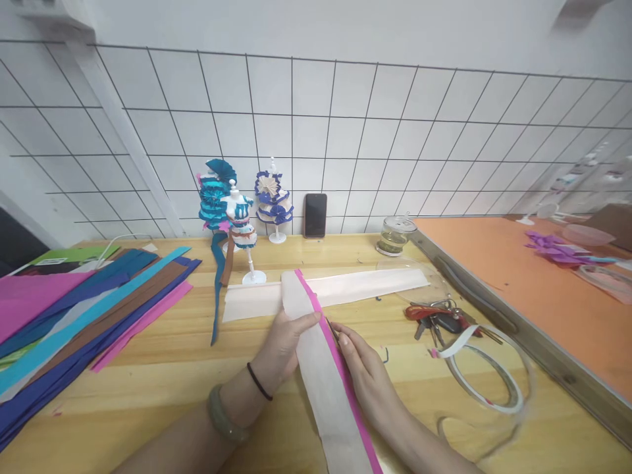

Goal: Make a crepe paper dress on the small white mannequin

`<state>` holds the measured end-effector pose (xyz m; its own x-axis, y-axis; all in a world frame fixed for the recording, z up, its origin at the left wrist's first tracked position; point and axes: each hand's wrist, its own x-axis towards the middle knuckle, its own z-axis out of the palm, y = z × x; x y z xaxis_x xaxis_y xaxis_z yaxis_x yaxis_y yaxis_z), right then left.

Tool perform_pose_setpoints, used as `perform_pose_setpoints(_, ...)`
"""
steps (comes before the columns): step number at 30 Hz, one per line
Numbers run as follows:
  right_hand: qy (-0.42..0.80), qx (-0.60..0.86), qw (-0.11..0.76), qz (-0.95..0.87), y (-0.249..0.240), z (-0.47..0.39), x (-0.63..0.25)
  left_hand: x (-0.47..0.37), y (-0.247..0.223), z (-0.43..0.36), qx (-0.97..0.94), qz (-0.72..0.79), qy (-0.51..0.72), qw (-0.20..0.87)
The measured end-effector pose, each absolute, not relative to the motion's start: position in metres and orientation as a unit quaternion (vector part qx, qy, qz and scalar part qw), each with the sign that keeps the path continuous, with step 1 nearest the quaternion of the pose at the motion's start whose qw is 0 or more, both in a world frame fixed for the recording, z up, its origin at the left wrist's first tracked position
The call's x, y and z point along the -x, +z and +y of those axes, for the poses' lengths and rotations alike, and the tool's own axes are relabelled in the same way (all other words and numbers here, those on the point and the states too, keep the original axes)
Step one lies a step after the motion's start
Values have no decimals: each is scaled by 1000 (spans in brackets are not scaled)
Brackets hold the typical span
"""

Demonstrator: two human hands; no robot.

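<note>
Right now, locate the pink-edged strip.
In the head view, the pink-edged strip runs from centre to bottom edge, held by the left hand, the right hand beside it.

Left hand (284,347): holds the white strip (316,388) with pink edge (344,375).
Right hand (368,374): holds a dark tool (332,329) at this edge.
Phone (315,216): stands near the wall (355,158).
</note>
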<state>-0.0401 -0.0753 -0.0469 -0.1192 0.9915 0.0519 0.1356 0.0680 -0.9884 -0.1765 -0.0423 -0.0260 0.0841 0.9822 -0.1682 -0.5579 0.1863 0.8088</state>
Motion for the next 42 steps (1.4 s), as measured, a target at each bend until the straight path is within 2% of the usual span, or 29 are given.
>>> perform_pose_setpoints(42,473,499,476,-549,-43,-78,43,161,-25,-57,-332,396,541,664)
